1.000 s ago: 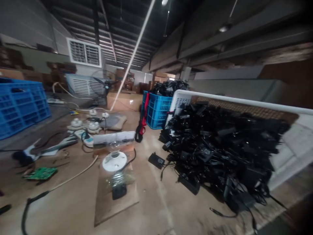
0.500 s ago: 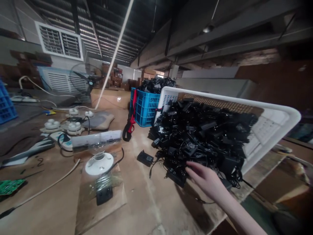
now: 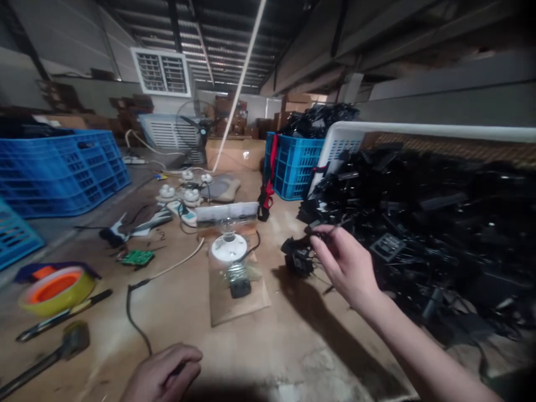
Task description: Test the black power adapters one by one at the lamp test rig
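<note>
My right hand [image 3: 345, 262] is closed in a pinch at the near left edge of a big heap of black power adapters [image 3: 419, 212]. Just left of its fingertips is a dark power adapter [image 3: 299, 262], apparently held by its cord; blur hides the exact grip. At the bottom edge my left hand [image 3: 165, 371] has its fingers curled. A black-ended cable [image 3: 136, 318] runs up to that hand, and whether the fingers hold it is hidden. Between the hands, a white lamp socket [image 3: 229, 247] with a clear bulb sits on a board, a black plug [image 3: 240, 287] in front of it.
The heap spills from a tipped white basket [image 3: 419, 131]. Blue crates [image 3: 295, 167] stand behind and at left. On the left lie a yellow tape roll [image 3: 58, 290], a pen [image 3: 62, 315], a hammer-like tool [image 3: 50, 357] and a green circuit board [image 3: 137, 257].
The view has swung left. My right hand has moved from the front of the heap toward the lamp board, bringing an adapter along. My left hand has come into view at the bottom.
</note>
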`<state>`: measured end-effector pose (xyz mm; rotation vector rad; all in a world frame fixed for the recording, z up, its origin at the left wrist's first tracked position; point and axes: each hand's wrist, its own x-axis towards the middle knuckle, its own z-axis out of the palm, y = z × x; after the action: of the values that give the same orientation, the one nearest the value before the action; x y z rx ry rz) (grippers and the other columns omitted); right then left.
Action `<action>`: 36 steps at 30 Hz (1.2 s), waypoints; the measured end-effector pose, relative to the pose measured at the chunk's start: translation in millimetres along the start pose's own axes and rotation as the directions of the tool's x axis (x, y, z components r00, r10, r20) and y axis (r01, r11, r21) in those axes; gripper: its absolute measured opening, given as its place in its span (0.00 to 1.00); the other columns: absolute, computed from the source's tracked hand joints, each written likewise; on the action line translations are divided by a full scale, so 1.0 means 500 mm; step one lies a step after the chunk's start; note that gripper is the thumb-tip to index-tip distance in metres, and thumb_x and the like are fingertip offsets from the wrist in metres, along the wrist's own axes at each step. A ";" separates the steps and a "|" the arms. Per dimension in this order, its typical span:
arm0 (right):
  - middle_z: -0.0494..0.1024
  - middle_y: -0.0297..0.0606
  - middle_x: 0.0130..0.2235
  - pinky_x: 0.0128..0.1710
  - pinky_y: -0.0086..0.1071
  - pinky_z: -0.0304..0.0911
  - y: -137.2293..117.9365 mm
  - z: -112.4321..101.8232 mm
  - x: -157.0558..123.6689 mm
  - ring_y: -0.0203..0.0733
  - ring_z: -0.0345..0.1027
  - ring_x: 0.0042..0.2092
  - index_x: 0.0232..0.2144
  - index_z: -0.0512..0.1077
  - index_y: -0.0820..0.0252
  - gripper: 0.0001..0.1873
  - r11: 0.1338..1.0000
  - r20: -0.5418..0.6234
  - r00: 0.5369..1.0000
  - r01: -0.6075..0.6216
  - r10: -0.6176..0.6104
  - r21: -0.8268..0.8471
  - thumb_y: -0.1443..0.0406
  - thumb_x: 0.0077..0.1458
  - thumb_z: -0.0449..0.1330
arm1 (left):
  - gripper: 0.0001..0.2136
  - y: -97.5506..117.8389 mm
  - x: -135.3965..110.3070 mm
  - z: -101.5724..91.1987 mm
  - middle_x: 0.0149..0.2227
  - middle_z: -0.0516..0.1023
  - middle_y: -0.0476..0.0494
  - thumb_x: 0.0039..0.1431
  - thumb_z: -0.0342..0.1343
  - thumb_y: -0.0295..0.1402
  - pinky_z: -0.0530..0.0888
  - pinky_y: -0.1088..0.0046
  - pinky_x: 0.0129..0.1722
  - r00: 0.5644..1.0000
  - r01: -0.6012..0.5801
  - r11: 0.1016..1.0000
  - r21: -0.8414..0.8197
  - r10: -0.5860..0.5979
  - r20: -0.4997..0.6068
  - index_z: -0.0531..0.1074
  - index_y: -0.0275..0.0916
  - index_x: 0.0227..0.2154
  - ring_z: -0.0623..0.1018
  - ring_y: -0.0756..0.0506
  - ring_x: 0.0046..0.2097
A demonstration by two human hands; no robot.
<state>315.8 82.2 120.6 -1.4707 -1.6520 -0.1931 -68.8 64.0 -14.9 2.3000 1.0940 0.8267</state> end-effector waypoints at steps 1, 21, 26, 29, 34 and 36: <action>0.75 0.38 0.34 0.33 0.31 0.68 -0.005 0.004 -0.019 0.41 0.71 0.32 0.46 0.74 0.58 0.14 0.995 0.045 0.994 0.099 -0.098 -0.015 0.56 0.68 0.56 | 0.10 0.005 0.000 -0.001 0.30 0.82 0.53 0.68 0.54 0.41 0.76 0.85 0.31 1.000 0.014 1.000 -0.011 -0.014 0.015 0.79 0.47 0.36 0.81 0.50 0.30; 0.76 0.36 0.34 0.41 0.40 0.60 -0.150 0.130 -0.296 0.47 0.66 0.37 0.37 0.74 0.56 0.09 0.986 0.645 0.746 0.131 -0.166 0.103 0.74 0.58 0.61 | 0.04 0.076 -0.010 -0.027 0.33 0.78 0.49 0.68 0.56 0.28 0.70 0.74 0.35 0.982 -0.160 0.987 -0.015 0.158 -0.104 0.73 0.42 0.42 0.76 0.48 0.34; 0.79 0.48 0.39 0.41 0.44 0.63 -0.196 0.204 -0.280 0.56 0.70 0.40 0.45 0.75 0.66 0.14 0.996 0.658 0.750 -0.091 0.071 -0.004 0.72 0.55 0.66 | 0.03 0.073 -0.008 -0.005 0.33 0.78 0.50 0.68 0.57 0.30 0.70 0.72 0.35 0.991 -0.131 0.991 -0.009 0.131 -0.033 0.74 0.44 0.41 0.76 0.47 0.34; 0.79 0.42 0.36 0.41 0.38 0.64 -0.210 0.213 -0.272 0.49 0.72 0.39 0.35 0.75 0.62 0.05 0.989 0.667 0.743 -0.130 0.046 0.077 0.74 0.58 0.61 | 0.04 0.061 -0.013 0.000 0.33 0.78 0.50 0.68 0.56 0.29 0.71 0.74 0.34 0.990 -0.121 0.993 0.001 0.120 -0.068 0.74 0.44 0.41 0.77 0.48 0.34; 0.82 0.29 0.37 0.38 0.24 0.65 -0.230 0.159 -0.273 0.36 0.75 0.38 0.38 0.77 0.53 0.10 0.904 0.690 0.722 -0.259 -0.052 0.340 0.72 0.63 0.59 | 0.07 0.064 -0.019 -0.004 0.33 0.79 0.53 0.67 0.54 0.27 0.72 0.77 0.35 0.999 -0.033 0.996 -0.081 0.035 0.025 0.75 0.46 0.41 0.79 0.49 0.34; 0.82 0.31 0.37 0.37 0.26 0.65 -0.237 0.147 -0.285 0.38 0.75 0.37 0.37 0.78 0.53 0.09 0.870 0.684 0.727 -0.294 -0.065 0.395 0.72 0.62 0.60 | 0.08 0.075 -0.016 -0.004 0.34 0.81 0.53 0.65 0.54 0.27 0.72 0.77 0.35 0.995 0.004 0.993 -0.120 0.008 0.101 0.76 0.46 0.41 0.80 0.49 0.35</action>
<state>162.9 -7.9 29.6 -1.3037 -1.9582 0.8967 -54.4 36.1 7.3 2.2177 0.9709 0.7470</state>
